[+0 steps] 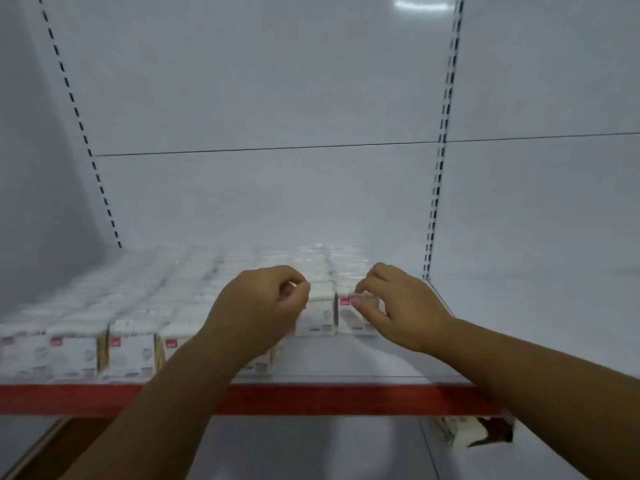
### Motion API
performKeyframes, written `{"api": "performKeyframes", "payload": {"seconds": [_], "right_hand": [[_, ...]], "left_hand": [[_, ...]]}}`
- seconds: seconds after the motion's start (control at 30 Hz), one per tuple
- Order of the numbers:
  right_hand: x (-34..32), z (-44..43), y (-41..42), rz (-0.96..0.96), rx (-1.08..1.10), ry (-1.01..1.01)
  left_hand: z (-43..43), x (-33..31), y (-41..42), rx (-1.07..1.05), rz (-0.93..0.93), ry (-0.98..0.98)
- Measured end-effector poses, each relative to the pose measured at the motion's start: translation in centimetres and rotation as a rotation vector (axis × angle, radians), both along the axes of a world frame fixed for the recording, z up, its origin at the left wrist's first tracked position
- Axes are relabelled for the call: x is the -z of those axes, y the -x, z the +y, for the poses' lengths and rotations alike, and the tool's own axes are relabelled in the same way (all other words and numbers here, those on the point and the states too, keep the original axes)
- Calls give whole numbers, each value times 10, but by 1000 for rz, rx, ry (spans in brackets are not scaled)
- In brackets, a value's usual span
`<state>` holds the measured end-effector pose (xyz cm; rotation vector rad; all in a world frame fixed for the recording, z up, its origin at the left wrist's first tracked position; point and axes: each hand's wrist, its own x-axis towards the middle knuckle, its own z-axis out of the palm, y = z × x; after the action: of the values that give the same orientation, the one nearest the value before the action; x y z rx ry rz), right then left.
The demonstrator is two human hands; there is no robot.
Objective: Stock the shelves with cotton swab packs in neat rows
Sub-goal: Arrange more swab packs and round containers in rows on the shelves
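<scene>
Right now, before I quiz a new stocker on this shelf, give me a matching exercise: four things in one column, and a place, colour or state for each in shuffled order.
Things
1. left hand
2. right hand
3. shelf's front strip
4. far-left front packs

Descriptions
a. red
b. pinches the top of the rightmost pack
c. stand close to the shelf's front edge
d. fingers curled, grip unclear

Pairs: 1-d, 2-b, 3-a, 4-c
</scene>
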<state>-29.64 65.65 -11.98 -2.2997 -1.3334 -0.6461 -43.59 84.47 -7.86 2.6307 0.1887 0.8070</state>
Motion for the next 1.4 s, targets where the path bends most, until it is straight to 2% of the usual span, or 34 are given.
{"api": "performKeyframes", "payload": {"seconds": [0.07,0.13,0.23,0.37,0.5,0.8,0.97,1.1,1.27,1.33,1.4], "right_hand": [[-10,-47,-24,15,95,115],[-19,-96,-47,43,199,319],[-35,-174,-66,92,360,580],[-48,-277,-73,111,433,507],[-45,-380,-62,38,485,560],[-45,-584,-62,165,747,488],[-31,-670,-90,188,860,461],[-21,-732,-129,159,941,485],[-44,-786,-187,201,1073,386],[-47,-797,-210,243,1059,305],[-42,-804,-231,294,956,260]], "left_hand": [[-27,-11,-37,111,241,-154],[-56,-14,-76,198,503,-278],[-117,-21,-131,244,676,-357],[-219,-30,-193,287,577,-360],[-331,-22,-240,394,544,-450],[-564,-13,-316,701,486,-503],[-649,-5,-369,850,448,-511],[-708,0,-427,943,434,-437],[-766,-1,-495,1004,476,-391],[-787,-9,-520,1033,450,-325],[-806,-11,-537,1067,417,-278]]}}
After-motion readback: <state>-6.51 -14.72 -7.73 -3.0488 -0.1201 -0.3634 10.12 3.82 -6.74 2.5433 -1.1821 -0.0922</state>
